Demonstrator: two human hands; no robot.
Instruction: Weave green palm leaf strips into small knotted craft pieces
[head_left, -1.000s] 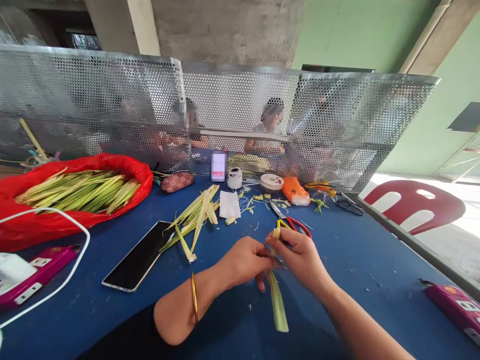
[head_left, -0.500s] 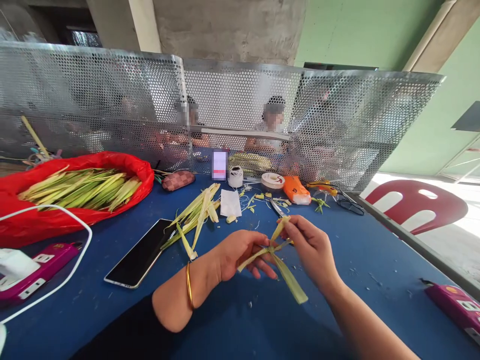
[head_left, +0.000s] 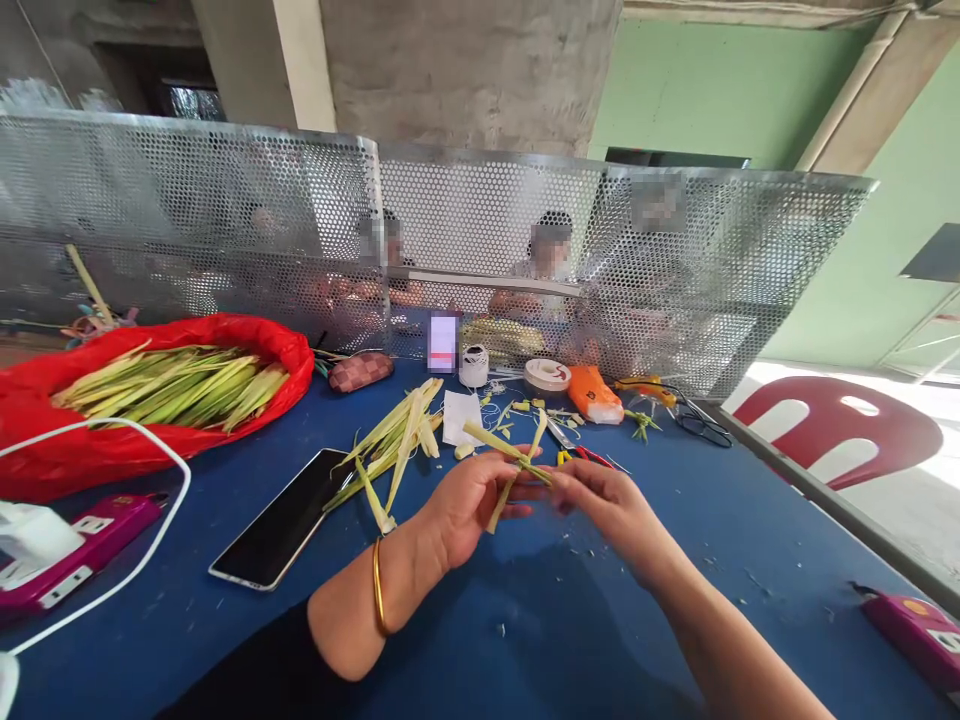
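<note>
Crossed strips of pale green corn husk (head_left: 495,437) are held between my two hands above the blue table. My left hand (head_left: 472,500), with a gold bangle at the wrist, pinches the crossing between thumb and fingers. My right hand (head_left: 604,500) grips one strip on the right side of the crossing. Loose husk strips (head_left: 405,440) lie beyond my left wrist. Scissors (head_left: 561,434) and a red-handled tool (head_left: 592,456) rest just past my right hand, which partly hides them.
At left stand a red bag (head_left: 296,365) of husks, a phone (head_left: 281,520) and a purple power strip (head_left: 82,550). A thread spool (head_left: 473,368), tape roll (head_left: 547,375) and orange packet (head_left: 595,394) sit before the perforated metal screen (head_left: 480,220). People sit behind it.
The husk cross has turned in my hands. My right hand has moved from the upper strip's end down to a strip at the right. The view has tilted slightly up.
</note>
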